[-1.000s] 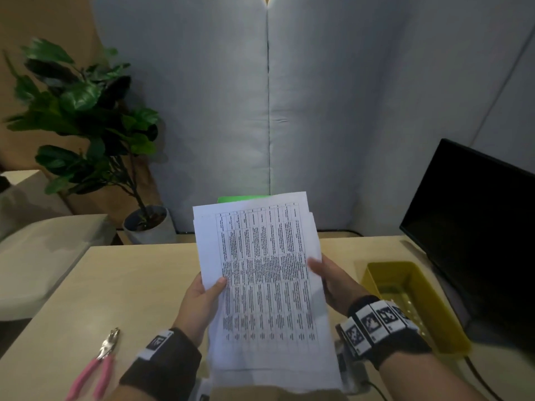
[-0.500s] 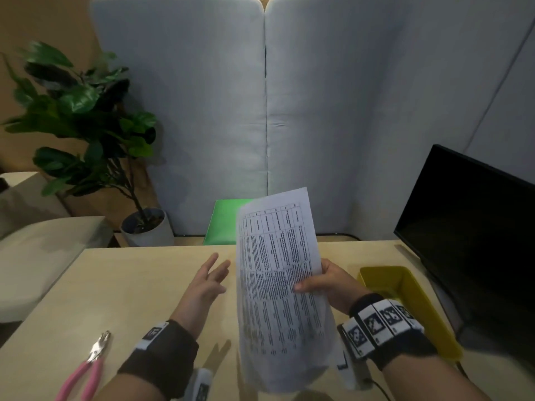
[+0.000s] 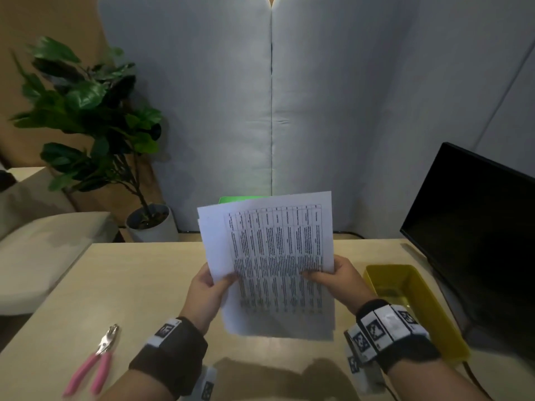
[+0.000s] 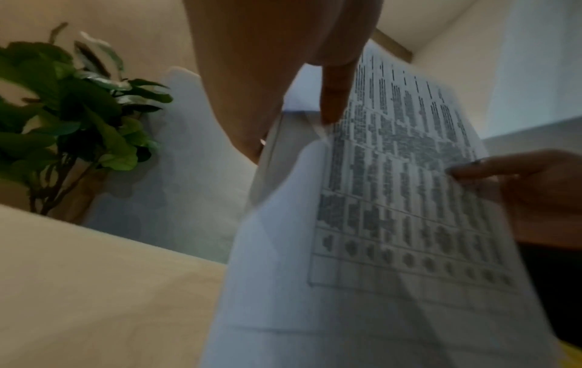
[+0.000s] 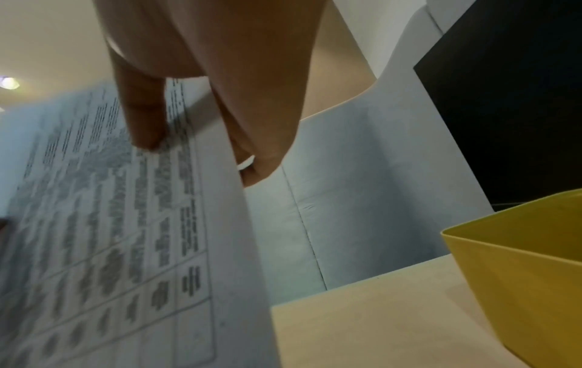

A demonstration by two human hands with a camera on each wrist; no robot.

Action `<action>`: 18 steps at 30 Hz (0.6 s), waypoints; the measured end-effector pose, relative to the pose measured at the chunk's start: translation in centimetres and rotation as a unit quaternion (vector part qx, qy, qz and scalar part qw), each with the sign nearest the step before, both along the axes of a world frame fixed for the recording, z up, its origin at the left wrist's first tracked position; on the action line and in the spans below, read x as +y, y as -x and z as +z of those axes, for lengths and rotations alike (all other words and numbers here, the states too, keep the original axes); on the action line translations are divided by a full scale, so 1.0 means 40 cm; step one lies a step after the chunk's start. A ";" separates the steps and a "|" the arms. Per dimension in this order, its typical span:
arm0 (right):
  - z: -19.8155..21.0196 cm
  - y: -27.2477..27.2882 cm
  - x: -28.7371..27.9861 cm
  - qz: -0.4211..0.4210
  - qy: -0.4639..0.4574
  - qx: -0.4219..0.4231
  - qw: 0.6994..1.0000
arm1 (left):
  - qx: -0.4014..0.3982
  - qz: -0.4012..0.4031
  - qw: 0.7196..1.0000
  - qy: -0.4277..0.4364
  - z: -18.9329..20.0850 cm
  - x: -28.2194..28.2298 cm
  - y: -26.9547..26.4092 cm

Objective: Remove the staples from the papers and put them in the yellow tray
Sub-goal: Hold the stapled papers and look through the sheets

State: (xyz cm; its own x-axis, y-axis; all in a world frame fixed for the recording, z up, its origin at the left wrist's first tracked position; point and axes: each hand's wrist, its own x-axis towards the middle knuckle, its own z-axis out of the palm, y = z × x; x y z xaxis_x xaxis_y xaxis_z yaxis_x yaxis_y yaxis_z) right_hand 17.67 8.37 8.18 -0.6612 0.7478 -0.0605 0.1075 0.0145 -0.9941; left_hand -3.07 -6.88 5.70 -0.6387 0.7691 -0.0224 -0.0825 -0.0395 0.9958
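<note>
I hold a stack of white papers (image 3: 275,264) printed with a table upright above the desk. My left hand (image 3: 212,280) pinches its left edge, thumb on the front sheet (image 4: 393,199). My right hand (image 3: 333,274) grips the right edge, thumb across the print (image 5: 94,211) and fingers behind. The sheets sit slightly fanned at the top left. The yellow tray (image 3: 417,308) stands on the desk to the right of my right wrist (image 5: 519,261). A pink-handled staple remover (image 3: 92,363) lies on the desk at the near left. No staple is visible.
A black monitor (image 3: 474,227) stands at the right behind the tray. A potted plant (image 3: 95,131) is beyond the desk's far left corner, with a grey padded partition (image 3: 260,111) behind. A green folder (image 3: 240,199) peeks out behind the papers.
My left hand had let go of the papers while the right turned them edge-on; now the stack faces me again and the left hand has taken hold of its left edge.
</note>
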 end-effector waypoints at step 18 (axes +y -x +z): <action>-0.191 0.069 -0.114 -0.151 0.042 0.020 0.987 | 0.090 0.087 0.989 0.076 -0.124 -0.032 -0.050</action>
State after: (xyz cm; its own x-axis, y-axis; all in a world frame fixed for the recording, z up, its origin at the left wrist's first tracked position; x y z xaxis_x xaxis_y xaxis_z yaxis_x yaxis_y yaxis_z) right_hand 14.90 3.79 0.52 -0.4124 0.9045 -0.1089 0.0548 -0.0946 -0.9940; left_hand -1.08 -8.17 0.75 -0.7646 0.6445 -0.0022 0.0923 0.1130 0.9893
